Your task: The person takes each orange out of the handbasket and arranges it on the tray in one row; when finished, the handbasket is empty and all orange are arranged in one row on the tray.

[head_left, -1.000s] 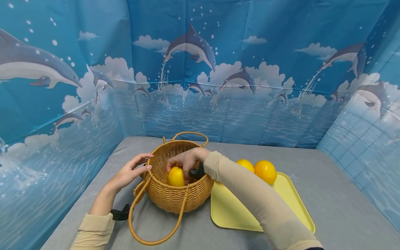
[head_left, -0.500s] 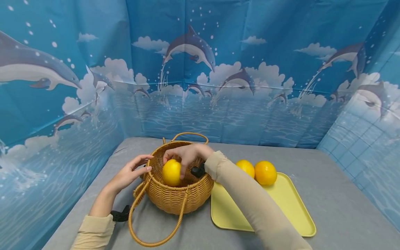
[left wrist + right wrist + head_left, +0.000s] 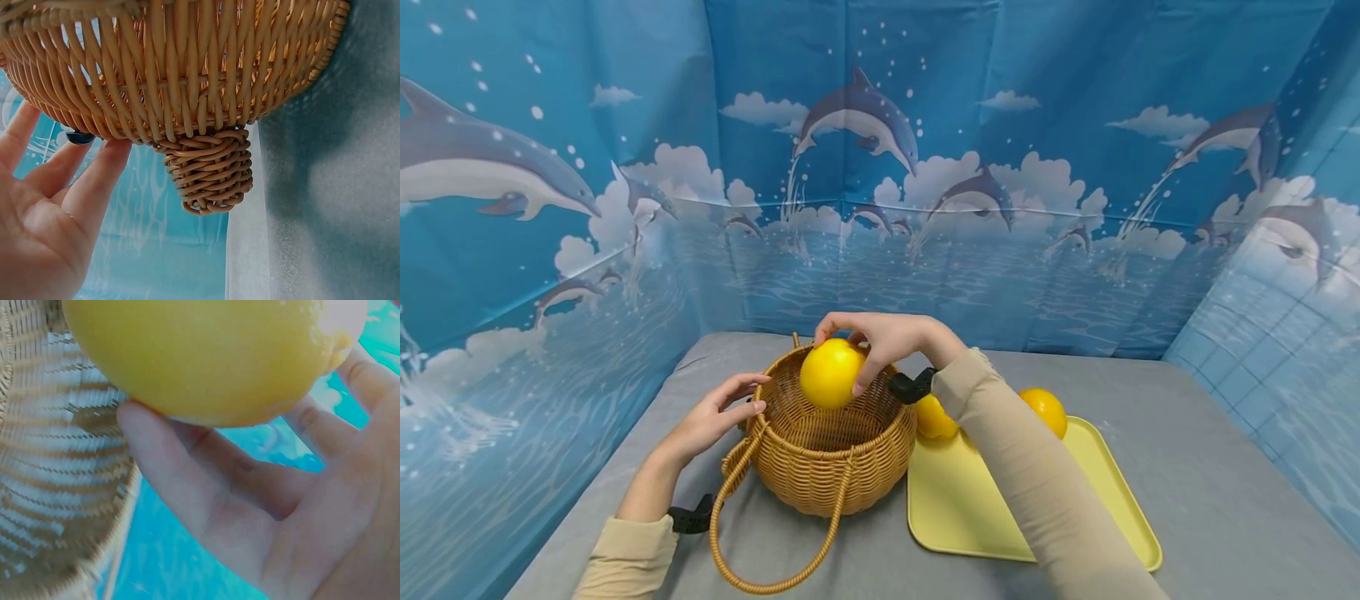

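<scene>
My right hand (image 3: 880, 337) grips a yellow lemon (image 3: 832, 373) from above, held just over the mouth of a round wicker basket (image 3: 827, 467). In the right wrist view the lemon (image 3: 200, 356) fills the top of the frame, with my fingers (image 3: 187, 481) curled under it and the basket wall (image 3: 56, 481) at the left. My left hand (image 3: 718, 412) rests with straight fingers against the basket's left rim; the left wrist view shows its fingertips (image 3: 94, 181) touching the woven side (image 3: 187, 69).
A pale yellow tray (image 3: 992, 508) lies to the right of the basket on the grey table (image 3: 1210, 492), with two more lemons (image 3: 1045, 410) at its far edge. One basket handle (image 3: 760, 558) lies flopped toward me. Blue dolphin-print walls enclose the table.
My right hand has lifted the lemon up out of the basket's inside to above its rim. The left hand has stayed on the rim.
</scene>
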The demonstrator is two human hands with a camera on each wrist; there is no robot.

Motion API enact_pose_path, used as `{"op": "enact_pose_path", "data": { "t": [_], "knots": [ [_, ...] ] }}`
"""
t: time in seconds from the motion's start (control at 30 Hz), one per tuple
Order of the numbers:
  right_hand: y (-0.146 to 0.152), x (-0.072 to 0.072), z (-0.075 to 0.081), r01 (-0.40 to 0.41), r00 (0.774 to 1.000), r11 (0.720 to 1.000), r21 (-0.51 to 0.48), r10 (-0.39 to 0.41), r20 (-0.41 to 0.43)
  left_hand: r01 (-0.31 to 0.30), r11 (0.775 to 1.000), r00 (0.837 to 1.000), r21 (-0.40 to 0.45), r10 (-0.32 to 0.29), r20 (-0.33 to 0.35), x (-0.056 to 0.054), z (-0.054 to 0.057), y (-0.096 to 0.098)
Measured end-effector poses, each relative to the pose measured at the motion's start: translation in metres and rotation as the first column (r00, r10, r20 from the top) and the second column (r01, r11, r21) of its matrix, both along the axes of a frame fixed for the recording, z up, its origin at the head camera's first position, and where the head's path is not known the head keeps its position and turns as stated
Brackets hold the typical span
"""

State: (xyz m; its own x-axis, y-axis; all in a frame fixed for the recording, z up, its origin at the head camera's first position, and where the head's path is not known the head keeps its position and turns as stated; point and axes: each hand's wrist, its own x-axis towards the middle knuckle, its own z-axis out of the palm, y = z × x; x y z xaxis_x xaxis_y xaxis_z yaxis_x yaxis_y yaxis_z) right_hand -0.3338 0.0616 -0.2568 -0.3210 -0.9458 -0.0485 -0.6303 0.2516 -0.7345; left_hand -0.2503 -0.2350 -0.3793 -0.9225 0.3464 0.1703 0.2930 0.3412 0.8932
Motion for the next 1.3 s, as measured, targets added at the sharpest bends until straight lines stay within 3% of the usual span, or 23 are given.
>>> {"op": "enact_pose_path", "data": {
  "t": [0.27, 0.57, 0.97, 1.3],
  "knots": [
    [0.053, 0.013, 0.014, 0.080, 0.997, 0.991, -0.107, -0.082, -0.012, 0.010, 1.000, 1.000, 0.015, -0.010, -0.007, 0.000, -0.001, -0.001],
    [0.121, 0.032, 0.008, 0.204, 0.976, 0.962, -0.183, -0.215, -0.042, 0.004, 1.000, 1.000, 0.027, -0.004, 0.000, -0.001, 0.000, -0.001],
    [0.219, 0.061, -0.022, 0.394, 0.908, 0.898, -0.196, -0.413, -0.066, 0.011, 1.000, 1.000, 0.019, -0.011, -0.001, -0.002, -0.003, -0.001],
    [0.283, 0.088, -0.066, 0.512, 0.835, 0.820, -0.255, -0.545, -0.075, 0.018, 1.000, 1.000, 0.024, -0.018, -0.007, -0.003, -0.002, -0.002]
  ]
}}
